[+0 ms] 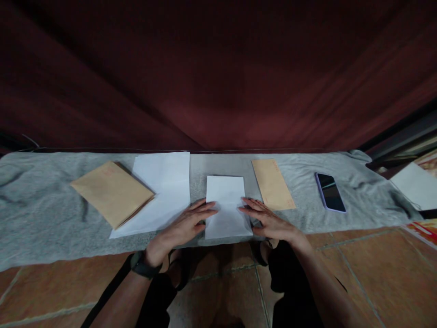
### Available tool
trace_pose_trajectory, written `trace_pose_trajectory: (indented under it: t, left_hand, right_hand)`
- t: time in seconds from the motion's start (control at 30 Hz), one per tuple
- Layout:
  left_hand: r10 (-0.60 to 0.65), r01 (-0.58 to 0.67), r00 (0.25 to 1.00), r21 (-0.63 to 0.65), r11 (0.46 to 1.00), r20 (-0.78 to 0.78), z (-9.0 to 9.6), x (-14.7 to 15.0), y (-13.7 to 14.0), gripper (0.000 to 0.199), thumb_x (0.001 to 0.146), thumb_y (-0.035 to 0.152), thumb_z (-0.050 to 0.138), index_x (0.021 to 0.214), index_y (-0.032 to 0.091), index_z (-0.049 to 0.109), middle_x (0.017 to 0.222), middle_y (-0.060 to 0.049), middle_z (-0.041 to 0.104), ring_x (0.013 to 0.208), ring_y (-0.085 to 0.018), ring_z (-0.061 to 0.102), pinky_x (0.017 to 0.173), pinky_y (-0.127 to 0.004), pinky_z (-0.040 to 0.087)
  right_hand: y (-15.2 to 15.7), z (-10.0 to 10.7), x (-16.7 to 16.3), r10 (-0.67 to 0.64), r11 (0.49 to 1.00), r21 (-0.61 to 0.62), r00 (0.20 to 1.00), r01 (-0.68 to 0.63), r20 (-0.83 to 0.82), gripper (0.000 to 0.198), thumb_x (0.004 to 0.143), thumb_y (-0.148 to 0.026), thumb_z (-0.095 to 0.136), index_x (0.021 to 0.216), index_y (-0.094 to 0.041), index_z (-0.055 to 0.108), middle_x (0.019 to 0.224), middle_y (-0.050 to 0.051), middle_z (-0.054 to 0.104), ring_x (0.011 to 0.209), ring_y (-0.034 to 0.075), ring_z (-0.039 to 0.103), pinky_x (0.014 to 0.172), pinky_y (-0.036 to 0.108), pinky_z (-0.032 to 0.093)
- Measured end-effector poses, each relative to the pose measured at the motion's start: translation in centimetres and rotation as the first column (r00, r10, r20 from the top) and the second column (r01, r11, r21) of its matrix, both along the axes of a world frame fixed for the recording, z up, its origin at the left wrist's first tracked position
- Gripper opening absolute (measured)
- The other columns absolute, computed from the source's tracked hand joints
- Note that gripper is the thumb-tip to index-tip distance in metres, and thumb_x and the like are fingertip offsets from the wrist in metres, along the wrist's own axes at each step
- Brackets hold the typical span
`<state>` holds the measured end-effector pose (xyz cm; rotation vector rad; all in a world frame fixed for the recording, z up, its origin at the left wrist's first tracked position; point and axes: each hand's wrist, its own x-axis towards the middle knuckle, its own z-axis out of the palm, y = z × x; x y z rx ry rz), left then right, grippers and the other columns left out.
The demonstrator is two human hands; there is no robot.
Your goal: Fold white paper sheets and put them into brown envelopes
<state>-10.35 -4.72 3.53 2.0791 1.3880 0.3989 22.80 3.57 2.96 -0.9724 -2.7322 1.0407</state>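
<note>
A white sheet of paper (227, 191), apparently folded with a crease across its middle, lies flat on the grey cloth in front of me. My left hand (184, 225) rests at its left edge, fingers stretched out and fingertips on the paper. On the opposite edge lies my right hand (269, 218), its fingers spread and their tips touching the sheet. Just beyond the right hand is a single brown envelope (273, 182). Left of my left hand, larger white sheets (167, 187) lie partly under a stack of brown envelopes (112, 191).
A grey cloth (300, 182) covers the long narrow surface. To the right lies a phone (330, 192) in a purple case. Behind hangs a dark red curtain (218, 91). Tiled floor (218, 287) shows below the near edge. Papers (416, 184) sit at the far right.
</note>
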Motion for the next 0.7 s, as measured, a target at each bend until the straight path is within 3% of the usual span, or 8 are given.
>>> trace_pose_trajectory:
  t: [0.17, 0.27, 0.33, 0.43, 0.57, 0.7]
  left_hand:
    - [0.023, -0.021, 0.996, 0.023, 1.0, -0.089, 0.5, 0.2, -0.7, 0.08, 0.073, 0.001, 0.064, 0.141, 0.043, 0.055, 0.161, 0.005, 0.037, 0.152, -0.028, 0.025, 0.121, -0.053, 0.031]
    - [0.029, -0.017, 0.992, 0.098, 0.995, -0.125, 0.7, 0.6, -0.8, 0.077, 0.071, 0.003, 0.067, 0.137, 0.042, 0.059, 0.163, 0.004, 0.034, 0.153, -0.033, 0.02, 0.121, -0.059, 0.025]
    - [-0.013, 0.024, 0.994, 0.102, 0.994, -0.105, 0.8, 0.9, -0.8, 0.069, 0.074, 0.003, 0.064, 0.132, 0.041, 0.064, 0.159, 0.003, 0.042, 0.152, -0.031, 0.026, 0.122, -0.057, 0.026]
    - [-0.016, 0.016, 1.0, 0.068, 0.998, 0.002, 0.7, 1.3, -0.5, 0.048, 0.084, 0.009, 0.059, 0.122, 0.036, 0.072, 0.141, 0.0, 0.062, 0.138, -0.024, 0.05, 0.118, -0.047, 0.037]
    - [0.212, -0.216, 0.963, 0.004, 0.976, 0.165, 0.8, 1.7, 0.0, 0.032, 0.096, 0.031, 0.05, 0.118, 0.029, 0.073, 0.119, -0.004, 0.075, 0.108, -0.022, 0.07, 0.099, -0.037, 0.052]
    - [0.288, -0.278, 0.926, -0.076, 0.958, 0.246, 1.0, 1.9, 0.3, 0.031, 0.095, 0.038, 0.05, 0.107, 0.026, 0.077, 0.101, -0.004, 0.079, 0.089, -0.022, 0.073, 0.08, -0.03, 0.055]
  right_hand:
    - [-0.3, 0.1, 0.1, 0.018, 1.0, -0.002, 1.0, -0.018, 0.022, 0.086, 0.074, -0.017, 0.074, 0.151, -0.039, 0.042, 0.168, -0.001, 0.017, 0.154, 0.029, 0.019, 0.125, 0.053, 0.019]
    - [-0.3, -0.1, -0.1, 0.003, 0.999, 0.05, 0.999, -0.001, -0.036, 0.074, 0.079, -0.015, 0.072, 0.146, -0.038, 0.051, 0.166, -0.001, 0.025, 0.152, 0.027, 0.027, 0.124, 0.05, 0.025]
    - [-0.3, -0.1, -0.3, 0.003, 0.996, 0.085, 0.996, 0.005, -0.086, 0.062, 0.082, -0.014, 0.071, 0.138, -0.038, 0.059, 0.163, 0.0, 0.033, 0.149, 0.025, 0.033, 0.122, 0.049, 0.03]
    - [-0.1, 0.2, -0.4, 0.008, 0.994, 0.108, 0.992, 0.006, -0.127, 0.049, 0.083, -0.014, 0.071, 0.126, -0.037, 0.069, 0.157, -0.001, 0.044, 0.144, 0.024, 0.042, 0.12, 0.048, 0.034]
    - [0.1, 1.1, 0.0, 0.032, 0.999, 0.037, 0.993, -0.028, -0.115, 0.058, 0.086, -0.008, 0.058, 0.136, -0.038, 0.062, 0.156, -0.003, 0.046, 0.145, 0.022, 0.041, 0.122, 0.046, 0.032]
    - [0.3, 1.4, 0.3, 0.009, 1.0, -0.024, 0.993, -0.011, -0.116, 0.058, 0.089, -0.015, 0.06, 0.142, -0.038, 0.055, 0.157, -0.003, 0.045, 0.147, 0.022, 0.037, 0.121, 0.044, 0.033]
